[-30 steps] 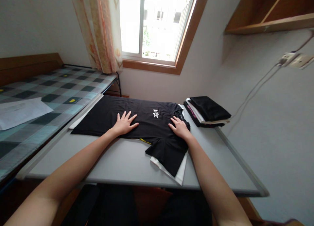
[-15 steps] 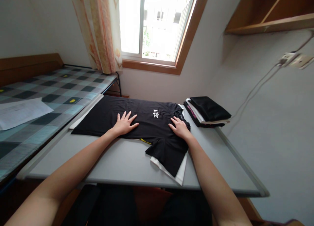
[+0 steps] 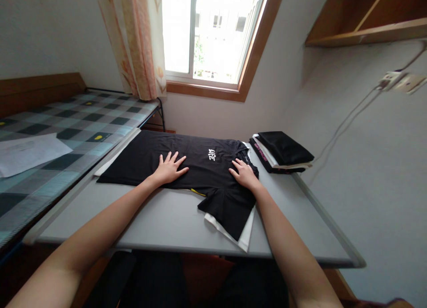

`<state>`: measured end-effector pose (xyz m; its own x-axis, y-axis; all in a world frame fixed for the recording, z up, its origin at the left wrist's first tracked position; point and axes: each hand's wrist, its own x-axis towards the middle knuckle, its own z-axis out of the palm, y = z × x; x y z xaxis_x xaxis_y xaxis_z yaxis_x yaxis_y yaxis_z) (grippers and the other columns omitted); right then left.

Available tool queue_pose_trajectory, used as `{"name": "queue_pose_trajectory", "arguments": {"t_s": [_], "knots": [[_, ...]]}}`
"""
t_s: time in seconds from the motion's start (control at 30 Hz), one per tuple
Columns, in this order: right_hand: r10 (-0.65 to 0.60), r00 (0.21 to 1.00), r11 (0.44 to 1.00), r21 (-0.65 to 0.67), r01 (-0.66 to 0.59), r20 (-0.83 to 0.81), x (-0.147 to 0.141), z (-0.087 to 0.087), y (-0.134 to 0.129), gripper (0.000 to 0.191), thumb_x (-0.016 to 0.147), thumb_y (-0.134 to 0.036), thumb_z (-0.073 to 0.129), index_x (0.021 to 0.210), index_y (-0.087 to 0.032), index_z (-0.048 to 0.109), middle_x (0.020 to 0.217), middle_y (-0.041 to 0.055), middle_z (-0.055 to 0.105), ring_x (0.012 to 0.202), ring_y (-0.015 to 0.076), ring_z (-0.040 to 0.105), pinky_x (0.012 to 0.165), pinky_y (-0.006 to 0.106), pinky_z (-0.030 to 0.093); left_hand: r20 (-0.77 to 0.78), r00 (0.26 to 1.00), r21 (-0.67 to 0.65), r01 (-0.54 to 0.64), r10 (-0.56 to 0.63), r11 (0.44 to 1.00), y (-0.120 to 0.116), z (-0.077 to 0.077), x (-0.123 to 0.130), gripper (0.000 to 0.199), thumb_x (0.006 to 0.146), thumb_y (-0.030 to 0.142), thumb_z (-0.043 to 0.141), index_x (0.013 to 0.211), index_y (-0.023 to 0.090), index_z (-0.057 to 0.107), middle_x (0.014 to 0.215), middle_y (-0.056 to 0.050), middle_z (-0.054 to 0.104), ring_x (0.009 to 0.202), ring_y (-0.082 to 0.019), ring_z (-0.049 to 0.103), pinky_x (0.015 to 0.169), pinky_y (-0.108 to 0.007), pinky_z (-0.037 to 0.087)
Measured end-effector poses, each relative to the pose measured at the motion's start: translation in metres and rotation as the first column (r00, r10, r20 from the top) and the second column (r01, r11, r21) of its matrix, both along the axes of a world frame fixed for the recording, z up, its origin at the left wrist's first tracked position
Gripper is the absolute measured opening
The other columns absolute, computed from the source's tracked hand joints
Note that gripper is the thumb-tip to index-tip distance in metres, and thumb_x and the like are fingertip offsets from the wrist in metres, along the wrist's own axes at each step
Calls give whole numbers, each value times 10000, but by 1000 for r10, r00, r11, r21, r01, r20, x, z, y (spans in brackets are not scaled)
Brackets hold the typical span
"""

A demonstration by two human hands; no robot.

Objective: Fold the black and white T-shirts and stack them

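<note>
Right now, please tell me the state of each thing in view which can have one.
Black short-sleeved T-shirt with white lettering: laid flat.
White cloth beneath it: mostly covered.
Left hand: open, palm down on the T-shirt.
Right hand: open, resting on the T-shirt.
Pile of black and pale cloth: folded.
Orange-patterned fabric curtain: gathered to one side.
Glass sliding window: cannot tell whether open.

Blown-out daylight from the window (image 3: 213,32), dim corners, wide-angle stretch toward the edges.
</note>
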<state>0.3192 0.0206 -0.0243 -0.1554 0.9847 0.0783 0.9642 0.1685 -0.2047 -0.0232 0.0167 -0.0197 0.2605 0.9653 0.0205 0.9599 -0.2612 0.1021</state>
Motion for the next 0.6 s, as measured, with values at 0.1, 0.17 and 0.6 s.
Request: {"name": "queue_pose_trajectory", "arguments": {"t_s": [0.1, 0.17, 0.6], "knots": [[4, 1000, 1000, 0, -4, 0, 0, 0, 0, 531, 996, -388, 464, 1471, -152, 487, 1576, 160, 383, 1463, 285, 329, 1183, 478, 249, -1, 1000, -3, -2, 2, 1000, 0, 0, 0, 707, 963, 674, 325, 1564, 302, 313, 1645, -127, 221, 1511, -398, 139, 1151, -672, 124], [1, 1000, 1000, -1, -1, 1, 0, 1, 0, 529, 997, -387, 462, 1471, -153, 487, 1576, 160, 383, 1462, 285, 330, 1183, 481, 249, 0, 1000, -1, -2, 2, 1000, 0, 0, 0, 707, 963, 674, 323, 1564, 302, 314, 1645, -127, 225, 1510, -399, 143, 1151, -673, 123], [-4, 1000, 1000, -3, 4, -4, 0, 1, 0, 527, 1000, -394, 461, 1470, -159, 490, 1579, 154, 379, 1464, 286, 328, 1186, 479, 241, 0, 1000, 6, -3, 3, 1000, 0, -1, -1, 706, 962, 675, 329, 1561, 301, 322, 1641, -132, 233, 1509, -397, 151, 1150, -674, 122]]}}
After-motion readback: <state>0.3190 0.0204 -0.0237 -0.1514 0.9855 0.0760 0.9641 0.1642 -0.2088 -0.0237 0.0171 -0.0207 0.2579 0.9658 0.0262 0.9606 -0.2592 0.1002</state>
